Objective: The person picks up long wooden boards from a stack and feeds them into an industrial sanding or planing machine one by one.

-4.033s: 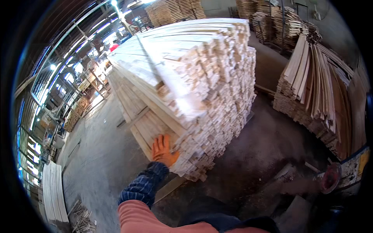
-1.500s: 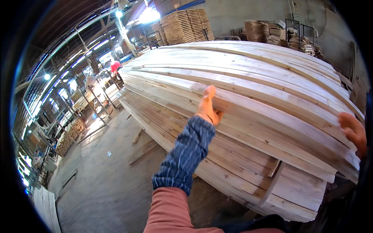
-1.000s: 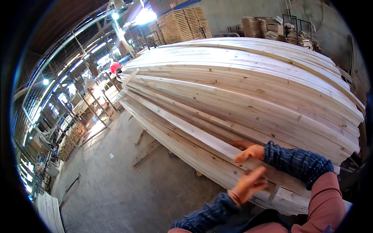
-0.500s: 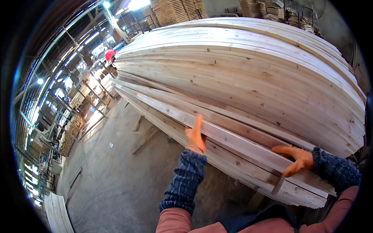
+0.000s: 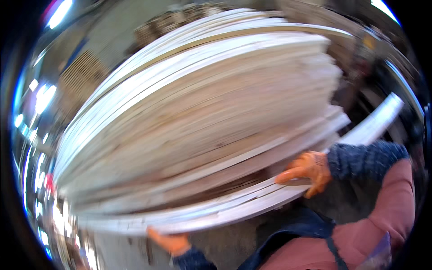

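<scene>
Crossing the lower part of the head view, a pale board [image 5: 234,213] is held along the near side of a large lumber stack [image 5: 216,112]. The board is gripped toward its right part by the right hand [image 5: 308,173], gloved in orange; fingers are bent over and around it, the grip mostly closed, the far side of the grasp hidden. Past the right hand the board is passed over by the dark blue sleeve [image 5: 364,157], and its end is shown beyond, at upper right, clear of the stack's ends. The left hand [image 5: 168,242], also in an orange glove, is placed low at left, by the board's lower edge; one digit is stretched out along that edge and contact is suggested, but the other fingers are hidden or blurred, so whether anything is gripped cannot be told. Just behind the board, another narrow strip is seen running alongside; a dark gap is left between these and the lower boards of the stack. Straight edges are bent by the lens, and much of the view is smeared by blur. Below the board, grey floor [image 5: 216,245] is shown. A dark apron [image 5: 292,231] is worn over a pink top [image 5: 387,200]. At back left, a wood pile [image 5: 83,76] is placed, well apart from the hands.
</scene>
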The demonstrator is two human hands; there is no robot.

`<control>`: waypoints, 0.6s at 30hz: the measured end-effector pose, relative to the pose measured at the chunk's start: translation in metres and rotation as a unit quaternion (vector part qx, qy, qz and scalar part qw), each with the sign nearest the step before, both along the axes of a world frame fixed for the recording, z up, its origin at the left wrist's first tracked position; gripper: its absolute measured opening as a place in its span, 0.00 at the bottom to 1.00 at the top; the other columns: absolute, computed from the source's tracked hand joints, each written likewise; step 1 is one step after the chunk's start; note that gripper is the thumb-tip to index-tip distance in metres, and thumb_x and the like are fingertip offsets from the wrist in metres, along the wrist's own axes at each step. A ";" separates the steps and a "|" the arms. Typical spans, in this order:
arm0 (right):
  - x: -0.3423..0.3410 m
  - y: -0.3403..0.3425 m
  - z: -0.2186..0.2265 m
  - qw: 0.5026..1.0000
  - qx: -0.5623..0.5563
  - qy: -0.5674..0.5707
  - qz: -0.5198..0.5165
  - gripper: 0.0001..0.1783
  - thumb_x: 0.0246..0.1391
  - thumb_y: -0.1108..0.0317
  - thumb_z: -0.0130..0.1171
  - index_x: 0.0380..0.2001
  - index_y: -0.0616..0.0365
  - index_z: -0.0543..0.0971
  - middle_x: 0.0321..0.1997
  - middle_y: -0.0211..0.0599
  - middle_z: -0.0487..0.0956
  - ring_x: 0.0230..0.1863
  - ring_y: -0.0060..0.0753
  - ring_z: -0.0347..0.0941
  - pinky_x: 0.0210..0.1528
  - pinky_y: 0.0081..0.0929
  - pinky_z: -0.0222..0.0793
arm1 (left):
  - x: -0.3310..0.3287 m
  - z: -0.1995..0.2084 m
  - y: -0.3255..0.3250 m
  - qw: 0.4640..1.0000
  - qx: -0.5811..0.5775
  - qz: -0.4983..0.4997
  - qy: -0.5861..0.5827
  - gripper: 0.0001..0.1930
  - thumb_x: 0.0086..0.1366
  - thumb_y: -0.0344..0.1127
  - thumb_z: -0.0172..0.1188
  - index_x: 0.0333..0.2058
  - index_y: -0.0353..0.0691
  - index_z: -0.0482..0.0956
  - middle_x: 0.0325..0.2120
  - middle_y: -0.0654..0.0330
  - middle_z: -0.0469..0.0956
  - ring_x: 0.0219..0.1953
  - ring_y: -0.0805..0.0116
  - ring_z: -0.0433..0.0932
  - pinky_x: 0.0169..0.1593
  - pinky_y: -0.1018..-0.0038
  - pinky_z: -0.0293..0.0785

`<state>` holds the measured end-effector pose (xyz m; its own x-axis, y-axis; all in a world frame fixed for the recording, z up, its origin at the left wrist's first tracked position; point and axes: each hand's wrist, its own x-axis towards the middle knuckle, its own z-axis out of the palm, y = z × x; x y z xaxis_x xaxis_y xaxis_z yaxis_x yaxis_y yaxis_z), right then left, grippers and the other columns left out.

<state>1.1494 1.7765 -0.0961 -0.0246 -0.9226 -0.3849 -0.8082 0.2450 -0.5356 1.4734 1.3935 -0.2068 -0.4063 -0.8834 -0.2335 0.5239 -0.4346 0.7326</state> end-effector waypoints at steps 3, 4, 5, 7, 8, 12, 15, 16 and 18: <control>-0.001 0.051 -0.030 0.985 -0.175 0.008 0.011 0.59 0.38 0.53 0.78 0.75 0.35 0.62 0.56 0.52 0.78 0.52 0.58 0.77 0.53 0.49 0.76 | 0.015 -0.037 0.010 0.995 -0.058 -0.044 0.071 0.39 0.65 0.64 0.59 0.64 0.40 0.70 0.58 0.48 0.75 0.60 0.45 0.72 0.62 0.47 0.69; 0.000 0.056 -0.033 0.989 -0.149 0.025 -0.001 0.60 0.37 0.56 0.79 0.76 0.34 0.61 0.58 0.53 0.77 0.54 0.58 0.77 0.57 0.50 0.75 | 0.006 -0.038 0.027 0.984 -0.145 0.100 0.019 0.37 0.61 0.60 0.66 0.58 0.36 0.74 0.53 0.46 0.77 0.54 0.45 0.76 0.57 0.49 0.73; 0.000 0.067 -0.032 0.992 -0.120 0.041 -0.008 0.62 0.36 0.59 0.80 0.76 0.32 0.60 0.60 0.53 0.77 0.57 0.57 0.77 0.61 0.50 0.75 | 0.003 -0.040 0.035 0.941 -0.244 0.231 -0.043 0.35 0.58 0.56 0.72 0.53 0.32 0.77 0.48 0.44 0.79 0.49 0.44 0.79 0.52 0.51 0.76; -0.001 0.101 -0.043 0.974 -0.188 0.129 -0.005 0.62 0.35 0.56 0.81 0.75 0.28 0.60 0.62 0.52 0.76 0.57 0.58 0.77 0.60 0.52 0.75 | 0.010 -0.028 0.035 0.849 -0.416 0.276 -0.172 0.34 0.55 0.52 0.79 0.49 0.28 0.79 0.44 0.40 0.80 0.45 0.42 0.81 0.48 0.51 0.79; -0.009 0.118 -0.049 0.972 -0.195 0.130 -0.007 0.62 0.36 0.56 0.81 0.76 0.26 0.58 0.62 0.51 0.76 0.57 0.58 0.77 0.60 0.53 0.75 | 0.021 -0.017 0.026 0.790 -0.514 0.239 -0.234 0.35 0.55 0.51 0.79 0.50 0.27 0.78 0.46 0.38 0.79 0.47 0.40 0.79 0.50 0.50 0.78; -0.010 0.118 -0.056 0.962 -0.242 0.124 -0.010 0.64 0.37 0.54 0.81 0.76 0.21 0.54 0.62 0.49 0.74 0.57 0.57 0.77 0.59 0.55 0.74 | 0.007 -0.020 0.033 0.720 -0.586 0.144 -0.344 0.35 0.57 0.51 0.77 0.52 0.28 0.76 0.49 0.37 0.77 0.50 0.39 0.78 0.53 0.48 0.76; -0.007 0.115 -0.061 0.951 -0.271 0.145 -0.016 0.65 0.38 0.55 0.81 0.76 0.20 0.52 0.62 0.47 0.74 0.58 0.56 0.76 0.58 0.54 0.74 | -0.016 -0.043 0.046 0.743 -0.541 0.078 -0.386 0.35 0.58 0.52 0.75 0.54 0.29 0.76 0.50 0.38 0.77 0.51 0.40 0.77 0.54 0.48 0.75; -0.003 0.117 -0.059 0.948 -0.281 0.150 -0.024 0.66 0.37 0.55 0.81 0.76 0.21 0.52 0.62 0.46 0.74 0.58 0.55 0.76 0.58 0.53 0.73 | -0.023 -0.050 0.051 0.748 -0.530 0.058 -0.395 0.35 0.58 0.52 0.74 0.54 0.29 0.76 0.51 0.39 0.77 0.51 0.40 0.77 0.55 0.48 0.75; -0.003 0.121 -0.064 0.950 -0.283 0.126 -0.027 0.67 0.37 0.54 0.82 0.76 0.21 0.51 0.62 0.46 0.73 0.59 0.55 0.76 0.59 0.54 0.73 | -0.038 -0.059 0.056 0.757 -0.514 0.021 -0.403 0.35 0.59 0.53 0.73 0.55 0.30 0.75 0.51 0.40 0.77 0.52 0.40 0.76 0.56 0.48 0.74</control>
